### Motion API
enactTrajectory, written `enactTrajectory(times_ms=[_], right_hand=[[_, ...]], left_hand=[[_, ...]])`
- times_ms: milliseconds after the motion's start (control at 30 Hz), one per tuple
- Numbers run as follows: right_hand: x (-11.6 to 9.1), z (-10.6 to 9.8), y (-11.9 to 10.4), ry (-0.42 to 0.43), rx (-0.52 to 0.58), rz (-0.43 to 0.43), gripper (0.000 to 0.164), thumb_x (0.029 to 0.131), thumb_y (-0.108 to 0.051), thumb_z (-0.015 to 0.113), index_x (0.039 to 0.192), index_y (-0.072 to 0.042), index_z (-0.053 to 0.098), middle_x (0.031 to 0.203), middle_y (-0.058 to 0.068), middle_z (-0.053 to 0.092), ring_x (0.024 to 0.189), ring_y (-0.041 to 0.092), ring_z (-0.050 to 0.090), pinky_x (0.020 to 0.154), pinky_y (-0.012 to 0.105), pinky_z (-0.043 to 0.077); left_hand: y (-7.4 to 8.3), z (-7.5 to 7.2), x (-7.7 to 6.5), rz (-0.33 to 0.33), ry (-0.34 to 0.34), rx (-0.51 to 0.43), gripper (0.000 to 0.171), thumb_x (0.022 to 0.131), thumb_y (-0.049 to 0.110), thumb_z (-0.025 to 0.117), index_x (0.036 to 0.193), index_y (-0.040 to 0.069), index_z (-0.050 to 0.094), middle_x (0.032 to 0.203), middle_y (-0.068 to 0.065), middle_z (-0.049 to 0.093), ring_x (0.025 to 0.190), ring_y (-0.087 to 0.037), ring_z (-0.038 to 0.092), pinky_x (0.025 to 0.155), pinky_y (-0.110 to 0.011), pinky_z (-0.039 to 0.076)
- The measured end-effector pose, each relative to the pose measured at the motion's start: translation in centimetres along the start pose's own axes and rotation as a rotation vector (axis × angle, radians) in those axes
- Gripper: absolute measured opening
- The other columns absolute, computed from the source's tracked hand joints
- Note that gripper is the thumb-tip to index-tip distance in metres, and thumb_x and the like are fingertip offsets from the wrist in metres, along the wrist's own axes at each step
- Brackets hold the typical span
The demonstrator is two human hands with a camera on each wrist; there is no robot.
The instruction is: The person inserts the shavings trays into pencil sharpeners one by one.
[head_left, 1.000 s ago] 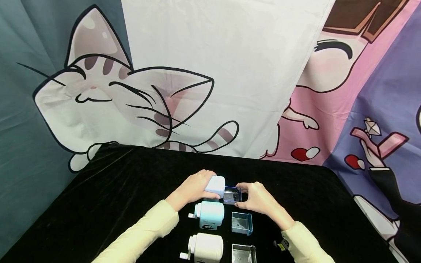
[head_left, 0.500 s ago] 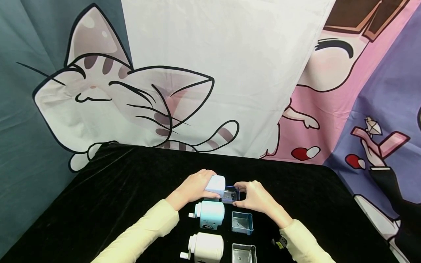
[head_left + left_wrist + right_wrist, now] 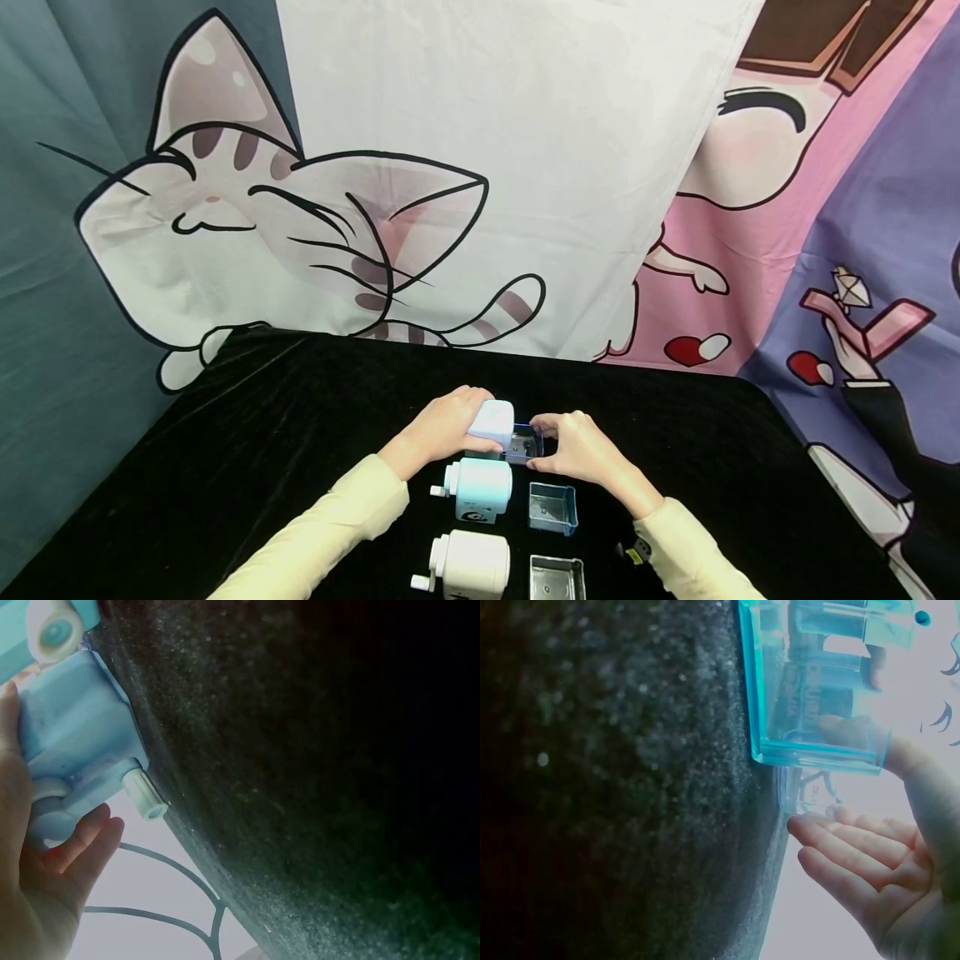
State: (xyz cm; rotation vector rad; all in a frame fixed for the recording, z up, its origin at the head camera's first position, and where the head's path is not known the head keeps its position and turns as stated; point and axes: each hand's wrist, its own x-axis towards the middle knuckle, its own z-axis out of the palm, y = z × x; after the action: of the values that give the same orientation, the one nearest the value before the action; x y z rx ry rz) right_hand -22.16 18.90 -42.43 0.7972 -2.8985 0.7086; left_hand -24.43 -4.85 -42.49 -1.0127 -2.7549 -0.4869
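Observation:
My left hand grips a pale blue crank pencil sharpener at the back of the row. In the left wrist view its crank handle points away from the body, near the fingers. Thumb and fingers of my right hand pinch a clear blue shavings drawer by its outer end. The drawer's inner end meets the sharpener's right side and is hidden there. In the right wrist view, a teal drawer stands in front and partly covers the right thumb.
Nearer the person stand a light blue sharpener and a cream one, cranks to the left. A teal drawer and a clear drawer lie to their right. Black cloth covers the table; a printed curtain hangs behind.
My right hand has moved slightly left, sliding the clear blue drawer closer to the pale blue sharpener. The left hand and the other sharpeners have stayed put.

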Motion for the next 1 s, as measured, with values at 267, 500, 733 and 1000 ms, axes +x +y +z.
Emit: enactTrajectory(times_ms=[267, 500, 733, 1000], right_hand=[[0.16, 0.0, -0.1, 0.006, -0.017, -0.009, 0.052, 0.062, -0.037, 0.078, 0.103, -0.008, 0.065, 0.094, 0.003, 0.07, 0.083, 0.007, 0.066, 0.071, 0.023, 0.053], [0.46, 0.18, -0.08, 0.004, -0.022, -0.006, 0.052, 0.063, -0.037, 0.078, 0.104, -0.008, 0.064, 0.094, 0.001, 0.07, 0.083, 0.005, 0.066, 0.071, 0.021, 0.052], [0.74, 0.24, -0.27, -0.002, -0.009, -0.017, 0.052, 0.063, -0.037, 0.078, 0.104, -0.007, 0.064, 0.093, 0.001, 0.07, 0.083, 0.006, 0.066, 0.071, 0.02, 0.052], [0.92, 0.2, -0.45, 0.0, -0.007, -0.034, 0.052, 0.063, -0.034, 0.078, 0.104, -0.006, 0.064, 0.093, 0.002, 0.07, 0.082, 0.006, 0.066, 0.071, 0.021, 0.052]], left_hand=[[-0.06, 0.02, -0.02, -0.001, 0.0, -0.004, 0.07, 0.071, 0.064, 0.06, 0.118, 0.014, 0.048, 0.104, 0.001, 0.057, 0.088, -0.008, 0.052, 0.076, -0.024, 0.049], [-0.07, -0.05, -0.09, 0.011, 0.008, -0.006, 0.069, 0.071, 0.063, 0.061, 0.117, 0.014, 0.049, 0.103, 0.0, 0.058, 0.087, -0.008, 0.052, 0.074, -0.024, 0.049], [-0.09, 0.03, -0.06, 0.019, 0.016, -0.004, 0.069, 0.07, 0.063, 0.061, 0.116, 0.013, 0.049, 0.103, 0.0, 0.058, 0.086, -0.008, 0.052, 0.074, -0.024, 0.049], [-0.16, 0.06, 0.0, 0.017, 0.014, 0.005, 0.07, 0.071, 0.064, 0.06, 0.117, 0.014, 0.049, 0.103, 0.0, 0.058, 0.087, -0.008, 0.052, 0.074, -0.024, 0.049]])
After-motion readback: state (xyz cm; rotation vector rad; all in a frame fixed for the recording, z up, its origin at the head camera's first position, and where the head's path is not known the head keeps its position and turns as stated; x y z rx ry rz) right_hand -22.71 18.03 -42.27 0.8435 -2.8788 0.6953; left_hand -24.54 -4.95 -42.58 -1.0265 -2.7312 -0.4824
